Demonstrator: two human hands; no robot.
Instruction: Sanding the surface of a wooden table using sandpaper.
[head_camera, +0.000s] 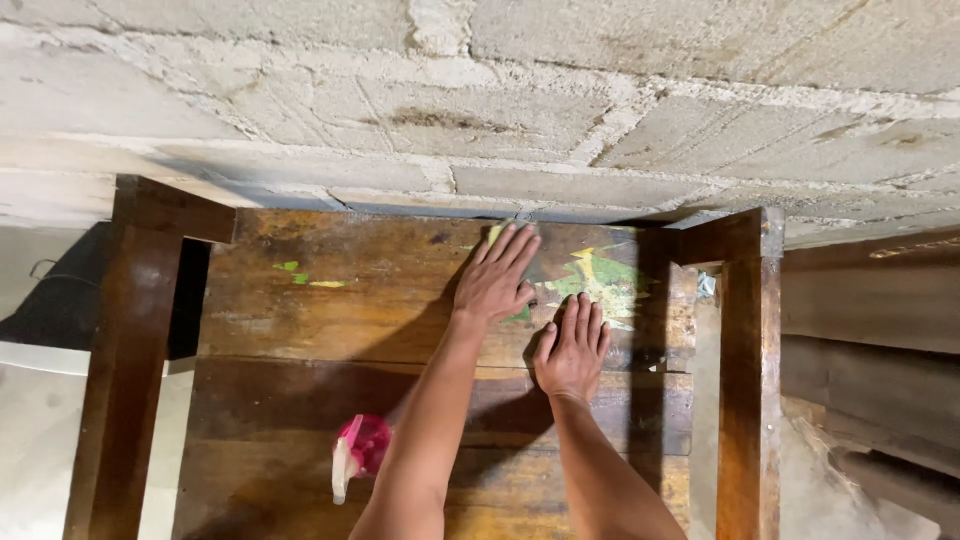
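Pressing both palms flat on a worn wooden surface (330, 330), a person leans over what looks like a dark-stained table set against a rough concrete block wall (500, 90). The left hand (495, 275) lies farther forward, fingers spread and extended toward the wall, resting on the edge of a torn green and yellow sticker (598, 282) stuck to the planks. The right hand (572, 348) sits just behind and to the right of it, fingers together and pointing up toward the same sticker, its fingertips at the sticker's lower edge. Neither hand has a grip on anything; both are open and flat against the wood. Small green and yellow scraps (300, 274) of similar material remain on the planks well to the left of the hands. A spray bottle with a pink body and pale trigger (357, 455) lies on the near part of the surface, just left of the left forearm. Two dark wooden posts (125, 360) rise at the left and right sides of the surface, the right one (748, 380) just beside the sticker.
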